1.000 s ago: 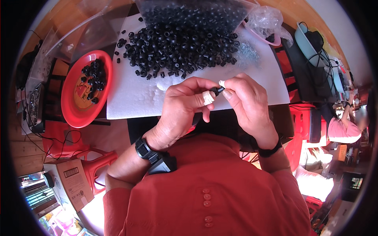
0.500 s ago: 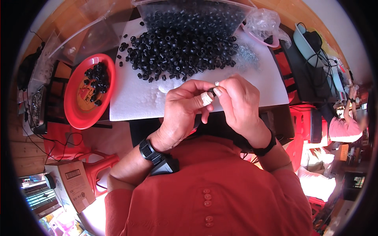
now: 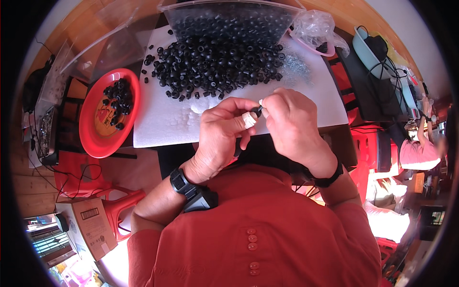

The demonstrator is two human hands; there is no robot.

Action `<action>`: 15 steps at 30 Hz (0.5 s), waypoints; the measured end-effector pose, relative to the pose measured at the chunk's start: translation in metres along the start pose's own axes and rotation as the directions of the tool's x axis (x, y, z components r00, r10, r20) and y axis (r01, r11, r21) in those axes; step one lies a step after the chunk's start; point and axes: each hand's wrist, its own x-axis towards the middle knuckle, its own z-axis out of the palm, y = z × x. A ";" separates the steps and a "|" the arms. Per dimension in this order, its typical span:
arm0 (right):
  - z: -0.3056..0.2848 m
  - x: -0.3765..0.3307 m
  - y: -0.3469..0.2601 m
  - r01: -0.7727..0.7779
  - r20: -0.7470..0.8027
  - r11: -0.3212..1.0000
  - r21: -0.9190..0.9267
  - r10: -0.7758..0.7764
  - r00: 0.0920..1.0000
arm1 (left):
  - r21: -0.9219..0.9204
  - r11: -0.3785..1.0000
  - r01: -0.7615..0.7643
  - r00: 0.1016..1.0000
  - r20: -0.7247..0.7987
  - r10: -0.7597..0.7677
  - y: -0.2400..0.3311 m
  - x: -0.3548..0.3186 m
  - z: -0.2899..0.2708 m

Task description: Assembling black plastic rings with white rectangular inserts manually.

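Above the front edge of the white foam sheet, my left hand (image 3: 219, 131) pinches a small black plastic part (image 3: 258, 111) between thumb and fingers. White tape wraps the left thumb. My right hand (image 3: 295, 125) is closed, its fingertips right beside the black part; what they grip, if anything, is hidden. Beyond both hands lies a big heap of small black plastic parts (image 3: 205, 67), some rounded with a hole, spilling from a clear plastic bin (image 3: 282, 28). Small shiny silvery pieces (image 3: 295, 68) are scattered to its right.
A red oval tray (image 3: 89, 138) with some black parts stands left of the white foam sheet (image 3: 158, 136). A pink dish (image 3: 330, 51) with a clear plastic bag is at the back right. Farther right are a light-blue basin (image 3: 366, 50) with cables and another person (image 3: 418, 153).
My right hand has turned and shifted slightly, its fingers more curled, so more of the black part shows. My left hand keeps its pinch. The view has moved a little.
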 end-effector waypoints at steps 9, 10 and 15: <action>0.011 -0.002 0.002 -0.296 0.023 0.817 0.494 0.328 0.944 | -0.044 0.997 -0.062 0.998 0.000 0.062 -0.008 -0.001 0.001; 0.010 -0.002 0.001 -0.299 0.036 0.820 0.488 0.324 0.945 | -0.058 0.996 -0.062 0.998 0.001 0.063 -0.008 -0.002 0.001; 0.009 -0.005 -0.001 -0.380 0.107 0.772 0.509 0.381 0.918 | -0.054 0.996 -0.074 0.997 0.001 0.074 -0.006 -0.002 0.001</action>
